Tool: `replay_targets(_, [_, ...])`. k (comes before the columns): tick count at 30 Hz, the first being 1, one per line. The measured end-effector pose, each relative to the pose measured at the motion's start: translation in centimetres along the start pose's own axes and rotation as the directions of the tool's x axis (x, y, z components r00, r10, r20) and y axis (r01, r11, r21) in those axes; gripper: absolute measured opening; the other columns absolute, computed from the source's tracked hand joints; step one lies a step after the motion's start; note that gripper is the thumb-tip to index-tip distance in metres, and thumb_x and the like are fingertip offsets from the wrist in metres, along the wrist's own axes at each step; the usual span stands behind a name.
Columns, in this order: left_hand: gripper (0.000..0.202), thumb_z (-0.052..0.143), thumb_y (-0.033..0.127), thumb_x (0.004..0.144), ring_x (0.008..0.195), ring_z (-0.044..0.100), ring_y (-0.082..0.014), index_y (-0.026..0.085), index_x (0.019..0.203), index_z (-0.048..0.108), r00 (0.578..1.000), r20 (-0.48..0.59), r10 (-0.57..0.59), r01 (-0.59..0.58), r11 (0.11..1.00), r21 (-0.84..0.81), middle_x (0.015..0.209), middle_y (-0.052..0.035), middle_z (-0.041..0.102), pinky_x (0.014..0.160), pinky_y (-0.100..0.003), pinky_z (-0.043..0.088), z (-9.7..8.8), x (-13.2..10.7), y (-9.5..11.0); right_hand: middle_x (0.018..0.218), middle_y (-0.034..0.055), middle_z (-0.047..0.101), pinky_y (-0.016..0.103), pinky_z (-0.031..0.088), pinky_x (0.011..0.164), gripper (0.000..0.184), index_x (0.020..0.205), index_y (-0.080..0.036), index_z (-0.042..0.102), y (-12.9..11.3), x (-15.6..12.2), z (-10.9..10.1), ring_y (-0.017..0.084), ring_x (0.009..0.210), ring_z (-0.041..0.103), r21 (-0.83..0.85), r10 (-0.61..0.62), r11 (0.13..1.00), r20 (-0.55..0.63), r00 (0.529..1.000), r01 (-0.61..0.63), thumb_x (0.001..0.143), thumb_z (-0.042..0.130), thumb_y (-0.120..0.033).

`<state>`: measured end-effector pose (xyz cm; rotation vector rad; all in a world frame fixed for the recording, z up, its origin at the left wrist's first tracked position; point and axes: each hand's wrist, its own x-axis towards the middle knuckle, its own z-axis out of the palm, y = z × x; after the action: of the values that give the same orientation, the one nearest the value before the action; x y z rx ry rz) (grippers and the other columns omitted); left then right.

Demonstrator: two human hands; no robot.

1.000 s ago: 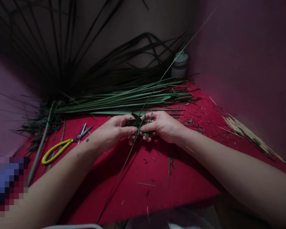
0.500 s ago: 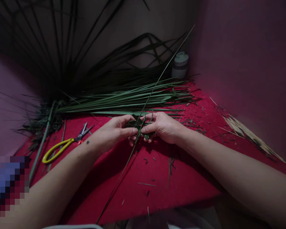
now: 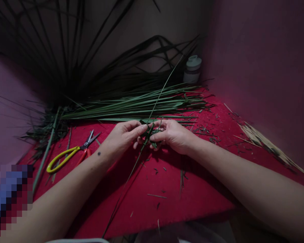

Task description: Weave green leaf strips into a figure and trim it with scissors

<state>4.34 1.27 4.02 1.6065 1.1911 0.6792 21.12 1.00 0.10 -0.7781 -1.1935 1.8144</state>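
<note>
Between my two hands is a small folded piece of green palm leaf [image 3: 154, 135], with a long thin strand [image 3: 134, 170] running from it down toward the table's front edge. Another thin end [image 3: 164, 86] sticks up and away to the right. My left hand [image 3: 129, 135] pinches the piece from the left, thumb and forefinger near its top. From the right, my right hand [image 3: 168, 135] grips it with thumb over curled fingers. The fingers hide part of the folds. Scissors [image 3: 63, 160] with yellow and red handles lie half open beside my left forearm.
Long green leaf strips [image 3: 131, 104] lie across the back of the red cloth [image 3: 182, 209]. Dark palm fronds [image 3: 76, 67] rise behind. A lidded container [image 3: 192, 69] stands back right. Bamboo-like sticks [image 3: 268, 145] lie at right, with leaf scraps [image 3: 205, 130] scattered nearer. A blurred blue patch is lower left.
My left thumb has moved up along the leaf piece. The strand's upper end has slid lower and left. My left forearm has shifted slightly, showing more of the scissors' red handle.
</note>
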Motion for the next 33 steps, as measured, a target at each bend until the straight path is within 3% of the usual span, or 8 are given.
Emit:
replay_targets(4, [0.023, 0.063, 0.034, 0.078, 0.052, 0.060, -0.0145, 0.014, 0.068, 0.057, 0.997, -0.043, -0.058, 0.046, 0.970, -0.240, 0.059, -0.0016, 0.063, 0.049, -0.023, 0.045, 0.8, 0.2, -0.7, 0.064, -0.0007, 0.065, 0.022, 0.052, 0.052, 0.035, 0.093, -0.015, 0.057, 0.1, 0.0, 0.5, 0.011, 0.051, 0.061, 0.023, -0.026, 0.999, -0.024, 0.999, 0.026, 0.061, 0.065, -0.004])
replay_targets(8, [0.016, 0.066, 0.027, 0.074, 0.048, 0.061, -0.0169, 0.013, 0.072, 0.059, 0.993, 0.036, -0.110, 0.113, 0.870, -0.480, 0.058, -0.0025, 0.063, 0.048, -0.029, 0.051, 0.8, 0.9, -1.5, 0.068, -0.0012, 0.066, 0.024, 0.054, 0.054, 0.036, 0.090, -0.016, 0.055, -0.1, -0.1, 0.7, 0.011, 0.052, 0.062, 0.094, -0.045, 0.994, -0.026, 0.999, 0.047, 0.058, 0.065, -0.001])
replay_targets(11, [0.014, 0.067, 0.023, 0.074, 0.049, 0.061, -0.0169, 0.012, 0.073, 0.059, 0.986, 0.089, -0.139, 0.164, 0.811, -0.562, 0.061, -0.0034, 0.063, 0.049, -0.032, 0.053, 0.7, 1.3, -1.7, 0.064, -0.0029, 0.064, 0.025, 0.055, 0.054, 0.038, 0.092, -0.016, 0.054, -0.2, -0.1, 0.7, 0.012, 0.050, 0.063, 0.113, -0.019, 0.993, -0.024, 1.000, 0.021, 0.058, 0.065, 0.000])
replay_targets(15, [0.014, 0.066, 0.022, 0.076, 0.047, 0.060, -0.0139, 0.013, 0.071, 0.056, 0.989, 0.097, -0.112, 0.147, 0.806, -0.574, 0.060, -0.0004, 0.060, 0.051, -0.031, 0.054, 0.6, 1.3, -1.7, 0.062, -0.0021, 0.064, 0.025, 0.055, 0.056, 0.039, 0.094, -0.014, 0.055, -0.2, 0.0, 0.5, 0.012, 0.052, 0.064, 0.105, -0.009, 0.994, -0.046, 0.999, 0.014, 0.059, 0.066, -0.001])
replay_targets(21, [0.016, 0.067, 0.024, 0.075, 0.052, 0.065, -0.0187, 0.014, 0.071, 0.056, 0.992, 0.054, -0.118, 0.129, 0.865, -0.485, 0.061, -0.0024, 0.063, 0.052, -0.031, 0.055, 0.7, 0.8, -1.2, 0.063, -0.0004, 0.066, 0.026, 0.055, 0.055, 0.037, 0.093, -0.014, 0.056, -0.2, 0.0, 0.4, 0.013, 0.051, 0.064, 0.118, -0.015, 0.993, -0.022, 1.000, 0.017, 0.059, 0.069, -0.004])
replay_targets(33, [0.018, 0.070, 0.025, 0.073, 0.048, 0.058, -0.0110, 0.014, 0.071, 0.056, 0.988, 0.071, -0.139, 0.155, 0.839, -0.522, 0.061, 0.0006, 0.061, 0.049, -0.024, 0.049, -0.1, 1.1, -1.8, 0.074, 0.0023, 0.068, 0.026, 0.058, 0.062, 0.047, 0.098, -0.014, 0.054, -0.2, -0.2, 0.1, 0.015, 0.062, 0.069, 0.156, -0.004, 0.988, 0.027, 1.000, 0.000, 0.057, 0.063, 0.005])
